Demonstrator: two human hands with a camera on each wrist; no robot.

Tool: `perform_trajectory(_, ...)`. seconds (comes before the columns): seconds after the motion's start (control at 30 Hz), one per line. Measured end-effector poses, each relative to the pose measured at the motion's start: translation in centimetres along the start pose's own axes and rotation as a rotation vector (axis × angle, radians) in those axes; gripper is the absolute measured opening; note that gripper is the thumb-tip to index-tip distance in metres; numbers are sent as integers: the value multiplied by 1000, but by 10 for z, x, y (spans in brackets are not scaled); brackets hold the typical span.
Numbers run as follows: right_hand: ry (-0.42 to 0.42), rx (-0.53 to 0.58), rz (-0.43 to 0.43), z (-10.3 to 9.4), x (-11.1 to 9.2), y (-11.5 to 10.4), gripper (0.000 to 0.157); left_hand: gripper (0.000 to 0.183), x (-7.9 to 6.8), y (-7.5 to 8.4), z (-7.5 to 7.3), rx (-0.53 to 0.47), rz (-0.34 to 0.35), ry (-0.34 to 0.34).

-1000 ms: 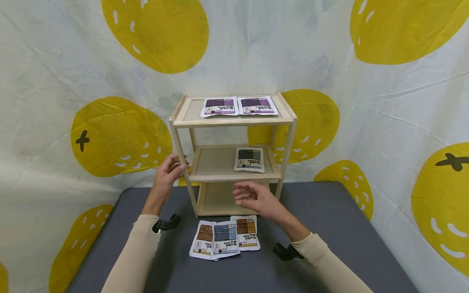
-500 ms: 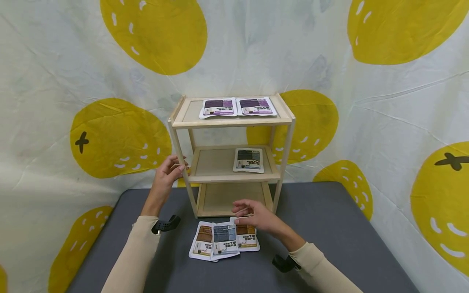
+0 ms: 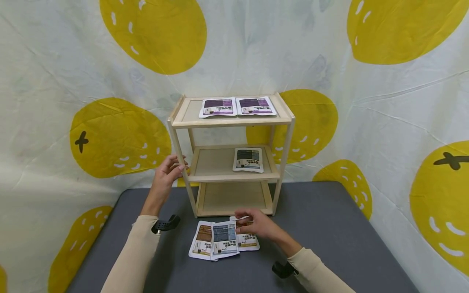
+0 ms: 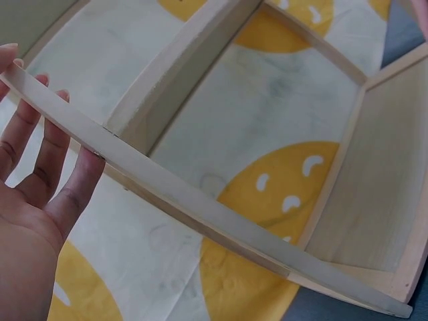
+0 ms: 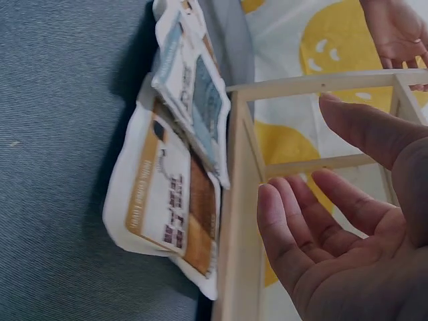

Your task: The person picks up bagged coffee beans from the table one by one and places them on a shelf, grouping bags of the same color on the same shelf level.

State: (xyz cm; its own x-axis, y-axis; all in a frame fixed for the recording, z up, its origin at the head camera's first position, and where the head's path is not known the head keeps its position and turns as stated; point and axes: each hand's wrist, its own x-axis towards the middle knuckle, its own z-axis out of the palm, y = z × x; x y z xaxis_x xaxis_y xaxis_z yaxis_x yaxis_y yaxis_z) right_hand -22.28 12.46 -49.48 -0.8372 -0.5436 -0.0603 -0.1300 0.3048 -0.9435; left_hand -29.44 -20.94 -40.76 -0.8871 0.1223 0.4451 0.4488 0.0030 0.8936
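Note:
My left hand (image 3: 166, 175) grips the left front post (image 4: 180, 190) of a small three-tier wooden shelf (image 3: 234, 178), thumb on one side and fingers on the other. Held over the pouches in front of the shelf, my right hand (image 3: 259, 224) has loosely bent fingers and nothing between them. Beneath it is an orange-brown pouch (image 5: 160, 194), partly covered in the head view. A blue-labelled pouch (image 3: 224, 240) overlaps that one and a brown-labelled pouch (image 3: 202, 242) to its left.
Two purple-labelled pouches (image 3: 219, 107) lie side by side on the top tier. One dark-green-labelled pouch (image 3: 248, 160) rests at the right of the middle tier. The grey table (image 3: 315, 244) backs onto a cloth (image 3: 234, 49) printed with yellow fruit.
My right hand has come down from before the middle tier to just above the orange-brown pouch. My left hand has stayed at the post, and the pouches have not moved.

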Motion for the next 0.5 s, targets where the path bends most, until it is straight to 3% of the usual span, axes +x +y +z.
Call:
perform_trajectory(0.2,6,14,5,6,2,13,60,34,0,2,1,-10,-7,3)
perform_trajectory(0.5,6,-56,-9,14,3,25,64,36,0,2,1,-3,-2,3)
